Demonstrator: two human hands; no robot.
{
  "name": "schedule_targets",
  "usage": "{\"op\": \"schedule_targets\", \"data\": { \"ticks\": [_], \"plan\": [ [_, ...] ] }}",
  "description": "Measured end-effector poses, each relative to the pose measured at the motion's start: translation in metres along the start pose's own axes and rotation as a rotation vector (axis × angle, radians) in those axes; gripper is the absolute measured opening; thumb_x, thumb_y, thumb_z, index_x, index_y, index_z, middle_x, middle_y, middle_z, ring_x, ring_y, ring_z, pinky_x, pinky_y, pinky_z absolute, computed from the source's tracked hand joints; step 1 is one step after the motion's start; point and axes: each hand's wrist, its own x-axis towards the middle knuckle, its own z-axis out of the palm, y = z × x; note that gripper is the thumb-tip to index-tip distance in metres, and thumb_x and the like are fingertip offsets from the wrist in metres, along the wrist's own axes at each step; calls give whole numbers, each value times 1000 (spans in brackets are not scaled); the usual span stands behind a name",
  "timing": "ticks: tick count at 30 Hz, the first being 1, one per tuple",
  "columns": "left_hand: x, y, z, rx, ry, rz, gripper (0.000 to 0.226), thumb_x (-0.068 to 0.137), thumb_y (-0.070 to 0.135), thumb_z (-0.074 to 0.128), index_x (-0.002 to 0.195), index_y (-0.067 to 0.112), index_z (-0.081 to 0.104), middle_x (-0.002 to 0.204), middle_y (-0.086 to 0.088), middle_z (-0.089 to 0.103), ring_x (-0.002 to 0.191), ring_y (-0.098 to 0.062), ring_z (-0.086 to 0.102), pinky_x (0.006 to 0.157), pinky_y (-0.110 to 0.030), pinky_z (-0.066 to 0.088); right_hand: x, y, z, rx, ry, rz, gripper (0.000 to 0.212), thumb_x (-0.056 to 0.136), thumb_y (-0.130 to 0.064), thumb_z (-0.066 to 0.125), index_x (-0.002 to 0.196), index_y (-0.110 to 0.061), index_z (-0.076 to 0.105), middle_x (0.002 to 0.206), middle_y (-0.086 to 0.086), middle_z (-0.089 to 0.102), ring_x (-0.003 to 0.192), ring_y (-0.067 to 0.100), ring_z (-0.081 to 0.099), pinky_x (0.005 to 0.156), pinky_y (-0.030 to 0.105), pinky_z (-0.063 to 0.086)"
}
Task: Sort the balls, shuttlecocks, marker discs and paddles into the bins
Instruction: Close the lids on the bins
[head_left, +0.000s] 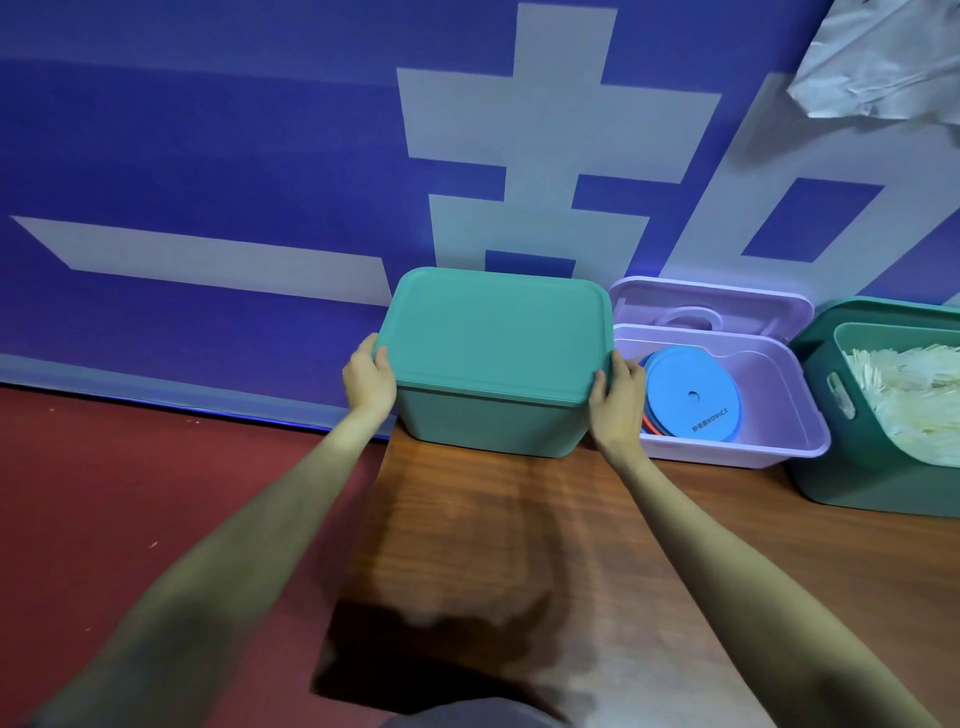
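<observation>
The left hand (369, 383) and right hand (617, 401) grasp the side edges of the teal lid (493, 332) on the teal bin (488, 423), at the wooden table's (519, 545) far left corner. Just right, the open lilac bin (769, 415) holds blue marker discs (693, 397) printed "SONICE". Farther right, a dark green bin (841, 462) holds white shuttlecocks (914, 395). The near tabletop is bare.
</observation>
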Motion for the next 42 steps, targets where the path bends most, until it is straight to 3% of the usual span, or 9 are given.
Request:
{"op": "schedule_targets", "data": {
  "ticks": [6, 12, 14, 15, 16, 24, 33, 38, 42],
  "plan": [
    [1, -1, 0, -53, 34, -6, 35, 100, 11, 41, 130, 5, 58, 123, -12, 65, 115, -30, 58, 94, -36, 44, 6, -16, -4, -80, 74, 39, 13, 84, 4, 44, 74, -5, 46, 74, 23, 55, 66, 34, 40, 58, 33, 25],
    [-7, -4, 2, 22, 85, 124, 32, 101, 11, 39, 122, 4, 61, 102, -5, 69, 91, -24, 61, 72, -25, 38, 11, -18, -8, 50, 185, 200, 30, 71, 4, 48, 55, -17, 33, 61, 8, 19, 69, 22, 20, 52, 33, 17],
    [-10, -6, 0, 50, 88, 168, 30, 101, 11, 38, 120, 4, 62, 96, -8, 69, 83, -24, 60, 68, -22, 34, 4, -13, -4, 192, 204, 272, 24, 78, -1, 53, 68, -21, 61, 70, -3, 34, 65, 22, 34, 60, 28, 33],
    [-10, -7, 0, 61, 83, 179, 30, 101, 11, 39, 119, 4, 62, 96, -10, 69, 83, -26, 61, 67, -24, 35, 1, -9, -2, 231, 203, 289, 23, 82, -5, 55, 87, -18, 73, 89, -9, 65, 72, 25, 54, 69, 25, 40],
    [-9, -7, -1, 61, 75, 185, 30, 101, 11, 39, 118, 4, 62, 97, -11, 69, 85, -29, 62, 68, -28, 38, -1, -7, -1, 242, 199, 305, 26, 85, -9, 56, 105, -13, 73, 99, 15, 72, 87, 23, 63, 77, 23, 43],
    [-1, -8, 1, 30, -77, 154, 27, 102, 8, 35, 125, -3, 43, 126, -18, 49, 112, -31, 50, 86, -31, 38, 4, 1, 1, -44, -58, -16, 53, 84, 6, 43, 137, -3, 45, 131, 23, 45, 120, 34, 41, 102, 31, 30],
    [-5, -11, 8, -212, -61, 20, 27, 105, 16, 28, 126, 7, 42, 122, -5, 54, 105, -18, 53, 79, -27, 39, 33, -21, 9, -683, 18, -193, 20, 74, 5, 48, 93, 5, 54, 101, 27, 54, 90, 42, 54, 81, 46, 40],
    [-12, -7, 10, -405, -34, -87, 30, 106, 17, 26, 130, 11, 44, 116, 7, 53, 99, -5, 51, 76, -14, 41, 69, -18, 26, -720, -193, -262, 51, 88, -9, 17, 133, 4, 38, 140, 26, 36, 133, 38, 31, 111, 47, 25],
    [-7, -9, 9, -528, -41, -155, 28, 105, 13, 31, 127, 11, 47, 119, 2, 56, 101, -5, 55, 79, -14, 45, 90, -20, 35, -715, -305, -196, 60, 96, -16, 31, 146, 10, 11, 156, 26, 10, 145, 36, 8, 120, 40, 6]
  ]
}}
